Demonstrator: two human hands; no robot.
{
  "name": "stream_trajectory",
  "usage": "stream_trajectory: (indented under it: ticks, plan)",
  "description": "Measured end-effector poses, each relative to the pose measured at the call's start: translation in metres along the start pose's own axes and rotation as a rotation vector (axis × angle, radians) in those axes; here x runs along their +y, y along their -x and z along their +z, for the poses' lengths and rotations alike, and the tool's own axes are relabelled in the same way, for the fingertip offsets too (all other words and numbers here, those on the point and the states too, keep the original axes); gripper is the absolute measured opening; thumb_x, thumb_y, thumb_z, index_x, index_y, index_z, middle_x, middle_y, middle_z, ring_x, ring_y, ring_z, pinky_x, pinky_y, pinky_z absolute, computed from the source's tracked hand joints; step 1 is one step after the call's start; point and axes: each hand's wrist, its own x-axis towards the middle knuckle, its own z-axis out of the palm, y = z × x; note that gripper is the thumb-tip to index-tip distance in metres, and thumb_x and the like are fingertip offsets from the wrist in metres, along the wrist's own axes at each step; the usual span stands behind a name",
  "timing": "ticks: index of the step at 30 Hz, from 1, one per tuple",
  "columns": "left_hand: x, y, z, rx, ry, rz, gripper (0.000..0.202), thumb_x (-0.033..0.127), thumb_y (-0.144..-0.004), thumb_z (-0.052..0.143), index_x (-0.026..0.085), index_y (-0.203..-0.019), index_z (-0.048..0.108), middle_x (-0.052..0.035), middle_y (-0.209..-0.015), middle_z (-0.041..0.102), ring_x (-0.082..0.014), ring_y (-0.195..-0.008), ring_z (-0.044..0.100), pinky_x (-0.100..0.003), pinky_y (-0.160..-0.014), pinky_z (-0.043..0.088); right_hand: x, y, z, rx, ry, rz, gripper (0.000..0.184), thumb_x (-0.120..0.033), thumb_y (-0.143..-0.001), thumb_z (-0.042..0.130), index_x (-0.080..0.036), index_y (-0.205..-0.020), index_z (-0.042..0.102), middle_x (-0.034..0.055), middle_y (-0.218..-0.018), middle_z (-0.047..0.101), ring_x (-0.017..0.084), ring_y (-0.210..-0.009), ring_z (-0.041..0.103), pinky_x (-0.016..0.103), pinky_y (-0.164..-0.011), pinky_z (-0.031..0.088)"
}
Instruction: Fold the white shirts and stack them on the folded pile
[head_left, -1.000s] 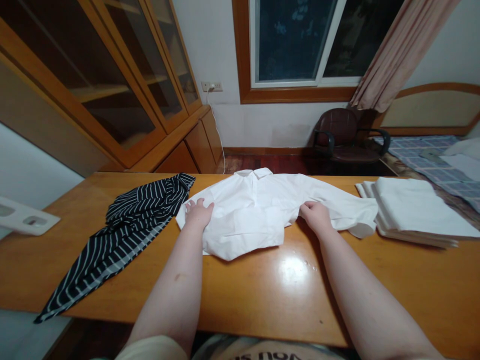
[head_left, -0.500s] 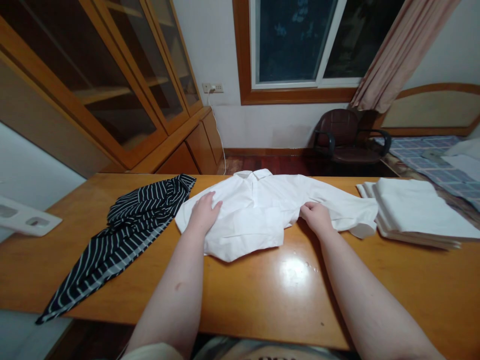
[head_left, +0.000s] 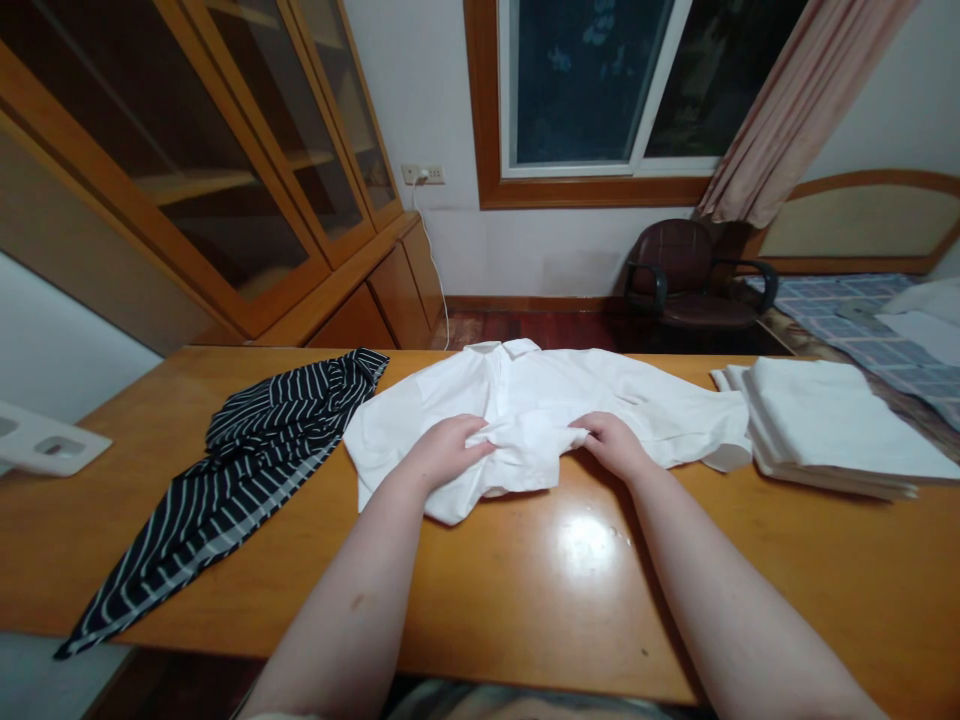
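A white shirt (head_left: pixel 525 385) lies on the wooden table (head_left: pixel 517 600), its collar toward the far edge and one sleeve stretched out to the right. My left hand (head_left: pixel 454 450) is closed on the shirt's front, and the cloth bunches up at its fingertips. At the right side edge of the shirt's body, my right hand (head_left: pixel 611 440) pinches the fabric between thumb and fingers. The lower part of the shirt is folded up and creased between both hands.
Left of the shirt lies a black garment with white stripes (head_left: pixel 247 460). A stack of folded white clothes (head_left: pixel 832 420) sits on the right, near the sleeve cuff. A white slotted plastic piece (head_left: pixel 60 445) juts in at far left. Beyond the table stands a brown armchair (head_left: pixel 679 270).
My left hand has moved right from the shirt's left side to its middle and closed on the cloth. My right hand, still pinching, has shifted slightly left, and the shirt front is now bunched.
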Motion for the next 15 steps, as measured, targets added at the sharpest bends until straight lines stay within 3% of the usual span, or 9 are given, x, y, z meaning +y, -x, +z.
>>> stream_trajectory:
  ticks: [3, 9, 12, 15]
  plan:
    - [-0.005, 0.0, -0.005, 0.047, 0.017, 0.018, 0.028, 0.045, -0.083, 0.051, 0.02, -0.084, 0.065, -0.0036, -0.086, 0.066, -0.0206, -0.083, 0.059, -0.028, -0.075, 0.043, 0.003, 0.0, 0.001, 0.015, -0.037, 0.111, 0.029, -0.015, -0.077, 0.043, -0.021, -0.083, 0.071, 0.005, -0.091, 0.071, 0.02, -0.087, 0.063, 0.031, -0.081, 0.044]
    - [-0.016, -0.002, -0.008, 0.189, -0.046, -0.033, 0.038, 0.048, -0.089, 0.039, 0.02, -0.068, 0.057, -0.0023, -0.072, 0.06, -0.0183, -0.074, 0.055, -0.027, -0.069, 0.041, 0.0, 0.0, -0.001, 0.037, -0.062, 0.157, 0.03, -0.024, -0.081, 0.041, -0.02, -0.088, 0.07, 0.0062, -0.094, 0.071, 0.022, -0.092, 0.061, 0.032, -0.085, 0.043]
    - [-0.02, -0.005, -0.008, 0.278, -0.116, -0.13, 0.04, 0.047, -0.09, 0.034, 0.021, -0.069, 0.055, -0.0032, -0.071, 0.06, -0.0191, -0.074, 0.055, -0.028, -0.069, 0.04, -0.001, 0.002, -0.001, 0.088, -0.135, 0.174, 0.03, -0.03, -0.082, 0.041, -0.02, -0.086, 0.069, 0.0066, -0.092, 0.07, 0.022, -0.089, 0.061, 0.033, -0.082, 0.044]
    - [-0.028, -0.007, -0.012, 0.386, -0.193, -0.32, 0.041, 0.046, -0.091, 0.03, 0.021, -0.074, 0.057, -0.0064, -0.074, 0.063, -0.0226, -0.078, 0.058, -0.03, -0.07, 0.04, 0.001, 0.004, 0.002, 0.184, -0.262, 0.319, 0.032, -0.036, -0.082, 0.038, -0.02, -0.086, 0.066, 0.0037, -0.07, 0.065, 0.02, -0.066, 0.06, 0.029, -0.062, 0.045]
